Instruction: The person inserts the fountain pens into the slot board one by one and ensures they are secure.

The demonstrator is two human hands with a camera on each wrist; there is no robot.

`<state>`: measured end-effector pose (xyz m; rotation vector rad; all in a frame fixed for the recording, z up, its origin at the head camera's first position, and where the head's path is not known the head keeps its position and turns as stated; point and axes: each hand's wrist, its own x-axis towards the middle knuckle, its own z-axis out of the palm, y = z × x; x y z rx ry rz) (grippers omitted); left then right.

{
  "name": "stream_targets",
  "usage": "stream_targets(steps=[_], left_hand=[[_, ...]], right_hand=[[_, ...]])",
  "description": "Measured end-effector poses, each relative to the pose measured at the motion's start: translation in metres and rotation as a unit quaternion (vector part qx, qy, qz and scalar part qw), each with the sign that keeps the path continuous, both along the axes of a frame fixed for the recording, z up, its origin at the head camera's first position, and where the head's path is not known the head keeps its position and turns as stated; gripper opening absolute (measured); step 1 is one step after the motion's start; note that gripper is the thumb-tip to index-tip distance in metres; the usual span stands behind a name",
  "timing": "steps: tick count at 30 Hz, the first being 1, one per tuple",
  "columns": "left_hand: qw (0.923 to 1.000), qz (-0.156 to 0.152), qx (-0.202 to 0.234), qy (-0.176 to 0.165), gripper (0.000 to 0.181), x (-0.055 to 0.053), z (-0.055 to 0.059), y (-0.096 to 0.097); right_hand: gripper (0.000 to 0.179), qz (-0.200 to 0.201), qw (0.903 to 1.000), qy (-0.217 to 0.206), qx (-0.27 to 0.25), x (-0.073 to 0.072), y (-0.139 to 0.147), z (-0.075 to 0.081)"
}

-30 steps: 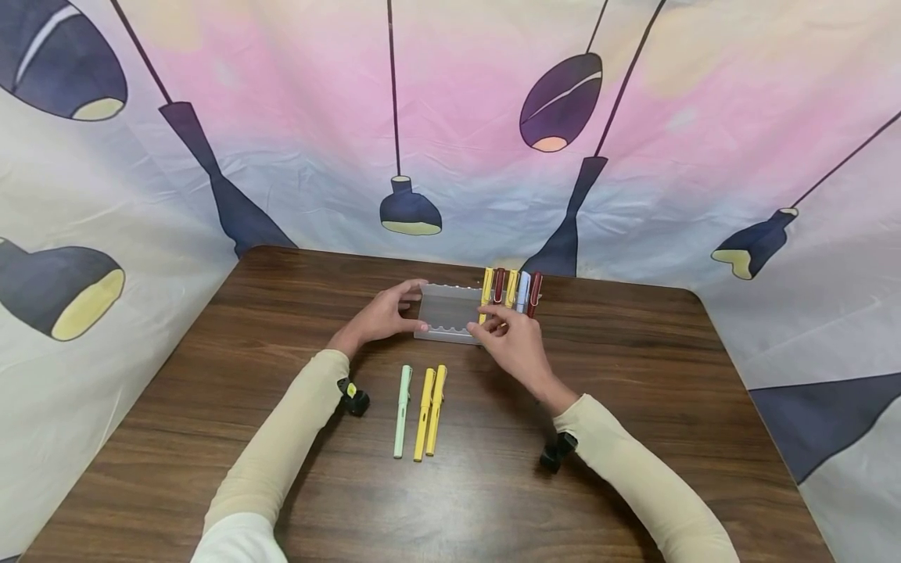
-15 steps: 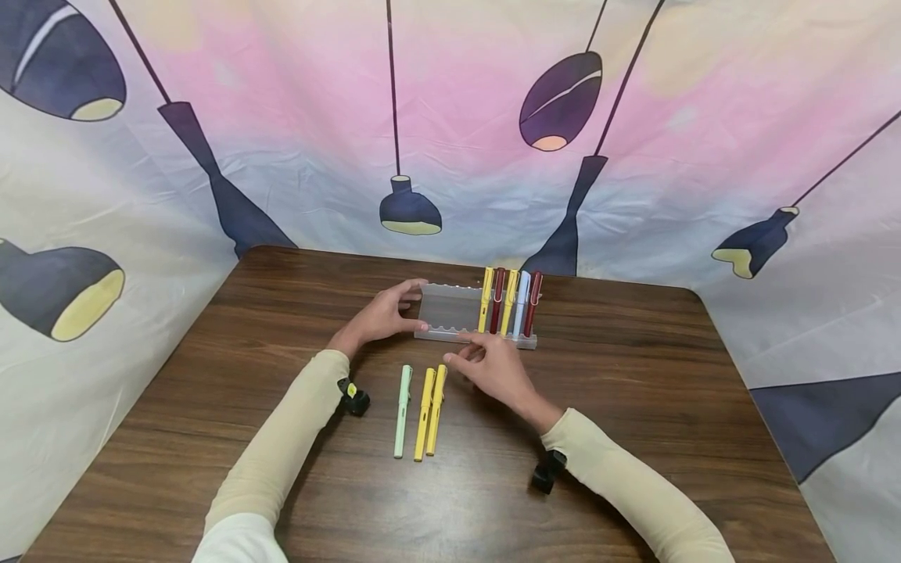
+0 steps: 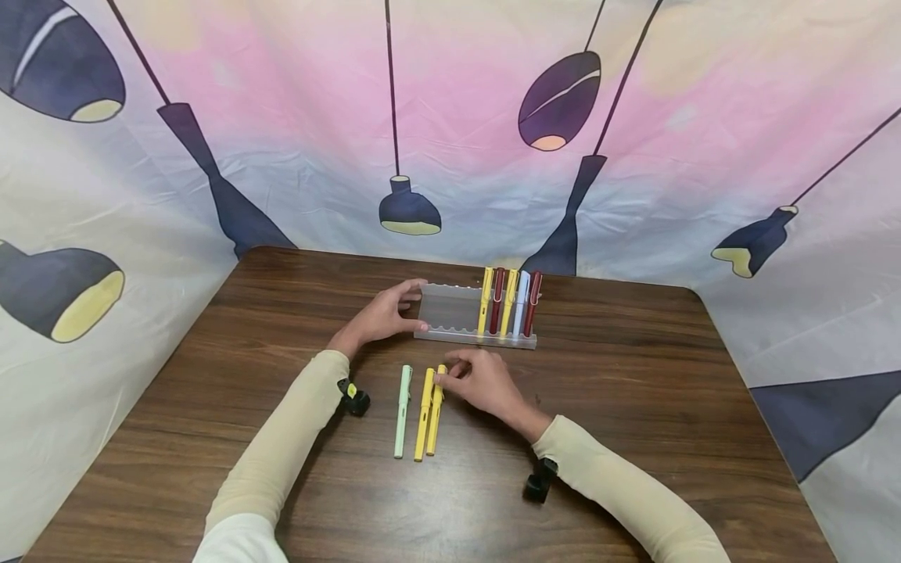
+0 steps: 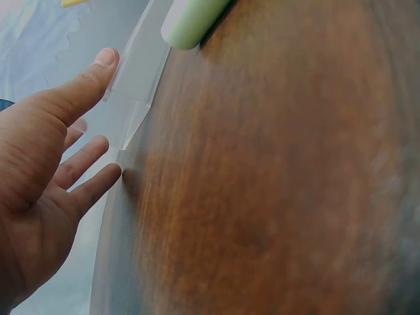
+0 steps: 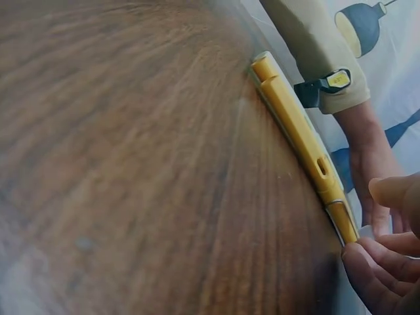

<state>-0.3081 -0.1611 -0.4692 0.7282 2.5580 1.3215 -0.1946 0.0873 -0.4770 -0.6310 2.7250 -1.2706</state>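
Note:
A clear pen rack (image 3: pixel 450 306) lies near the table's far side. My left hand (image 3: pixel 383 317) holds its left end, thumb at the front edge and a finger over the back one. Two yellow pens (image 3: pixel 421 428) and one mint green pen (image 3: pixel 401 414) lie on the table before the rack. Beside the right-hand yellow pen's cap is my right hand (image 3: pixel 482 383), its thumb overlapping the cap in the head view. In the right wrist view a fingertip is right at the end of the yellow pen (image 5: pixel 295 125), with thumb and fingers apart.
On the rack's right half stand several pens: yellow (image 3: pixel 484 305), dark red (image 3: pixel 497 301), yellow (image 3: pixel 508 305), light blue (image 3: pixel 521 306) and dark red (image 3: pixel 533 305). A printed cloth (image 3: pixel 464 102) hangs behind the wooden table (image 3: pixel 633 391).
My right hand has moved from the pens on the rack toward me and left, down to the cap of the right-hand yellow pen. My left hand stays at the rack.

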Motion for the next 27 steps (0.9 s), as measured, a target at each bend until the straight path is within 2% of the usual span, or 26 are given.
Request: stream_targets(steps=[18, 27], left_hand=[[1.0, 0.0, 0.003, -0.007, 0.089, 0.002, 0.0012, -0.0003], [1.0, -0.001, 0.005, -0.003, 0.089, 0.0006, -0.0016, -0.0009]], right_hand=[[0.051, 0.017, 0.9987, -0.03, 0.038, -0.0029, -0.0053, -0.0037], [0.049, 0.025, 0.9975, -0.037, 0.054, -0.0038, -0.0064, -0.0035]])
